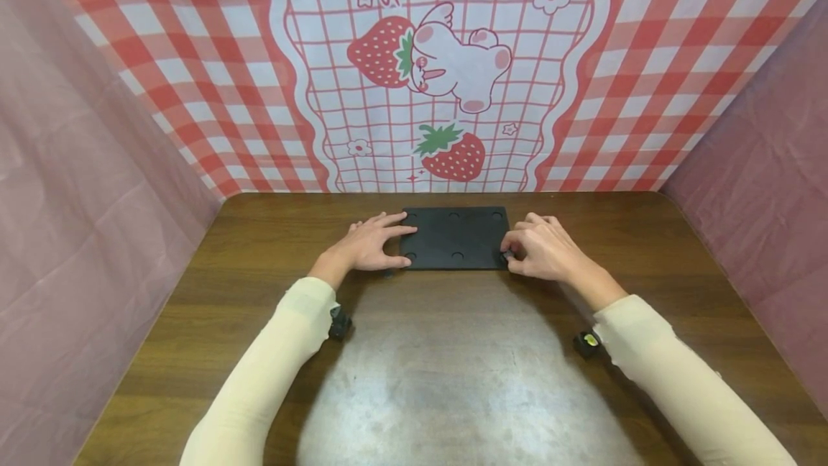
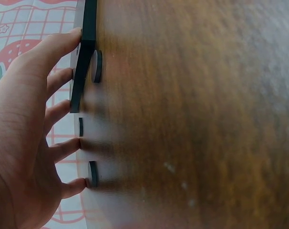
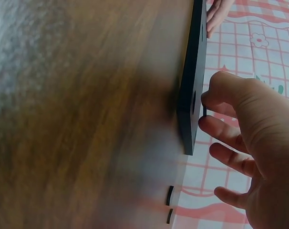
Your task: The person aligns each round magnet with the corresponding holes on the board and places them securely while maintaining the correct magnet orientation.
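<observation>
A flat black board (image 1: 456,239) with round recesses along its long edges lies at the back of the table. My left hand (image 1: 369,243) rests on its left end, fingers spread, with the thumb and fingertips touching the edge. At the near right corner, my right hand (image 1: 543,249) pinches a small thin black disc (image 3: 204,110) between thumb and index finger. The disc stands on edge just above a recess in the board. In the left wrist view, several black discs lie on the table around the left hand, one disc (image 2: 97,67) right beside the board.
Two more dark discs (image 3: 170,195) lie on the table to the right of the board. The wooden table (image 1: 466,365) ends at a checked strawberry cloth (image 1: 414,92) behind, and pink curtains (image 1: 757,121) hang at both sides.
</observation>
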`<state>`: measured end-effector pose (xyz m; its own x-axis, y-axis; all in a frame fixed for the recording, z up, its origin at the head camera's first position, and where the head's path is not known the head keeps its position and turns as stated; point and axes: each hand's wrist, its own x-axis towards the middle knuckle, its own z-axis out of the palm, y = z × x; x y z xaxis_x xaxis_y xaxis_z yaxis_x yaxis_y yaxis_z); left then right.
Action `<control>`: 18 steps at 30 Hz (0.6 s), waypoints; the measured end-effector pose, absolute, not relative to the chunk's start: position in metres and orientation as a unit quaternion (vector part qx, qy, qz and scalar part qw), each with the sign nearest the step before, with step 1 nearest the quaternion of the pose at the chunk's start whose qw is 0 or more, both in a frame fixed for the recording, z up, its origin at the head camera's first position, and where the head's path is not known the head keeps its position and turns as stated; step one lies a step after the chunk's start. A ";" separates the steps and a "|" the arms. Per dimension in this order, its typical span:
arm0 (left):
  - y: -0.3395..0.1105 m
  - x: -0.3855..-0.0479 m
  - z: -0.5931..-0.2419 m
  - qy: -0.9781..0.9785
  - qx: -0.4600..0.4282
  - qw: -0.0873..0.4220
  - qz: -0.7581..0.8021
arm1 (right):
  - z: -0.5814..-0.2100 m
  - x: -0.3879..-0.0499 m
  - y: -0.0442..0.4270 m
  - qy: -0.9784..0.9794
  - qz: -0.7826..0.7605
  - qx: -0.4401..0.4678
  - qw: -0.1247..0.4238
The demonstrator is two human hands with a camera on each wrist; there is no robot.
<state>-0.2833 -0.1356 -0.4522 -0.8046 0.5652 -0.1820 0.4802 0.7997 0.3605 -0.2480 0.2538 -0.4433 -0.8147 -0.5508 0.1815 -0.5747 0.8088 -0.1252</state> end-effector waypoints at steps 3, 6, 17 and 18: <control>-0.136 -0.283 -0.452 0.938 0.279 0.140 0.153 | -0.444 -0.247 0.253 -0.949 0.084 0.298 0.066; -0.136 -0.283 -0.453 0.937 0.281 0.138 0.154 | -0.445 -0.247 0.252 -0.949 0.082 0.299 0.065; -0.136 -0.283 -0.453 0.938 0.279 0.141 0.153 | -0.445 -0.247 0.249 -0.946 0.082 0.307 0.070; -0.136 -0.283 -0.453 0.937 0.279 0.141 0.153 | -0.445 -0.247 0.249 -0.945 0.082 0.307 0.071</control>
<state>-0.2827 -0.1360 -0.4527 -0.8044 0.5662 -0.1798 0.4799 0.7978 0.3651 -0.2469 0.2488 -0.4448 -0.8012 -0.5695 0.1839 -0.5926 0.7978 -0.1110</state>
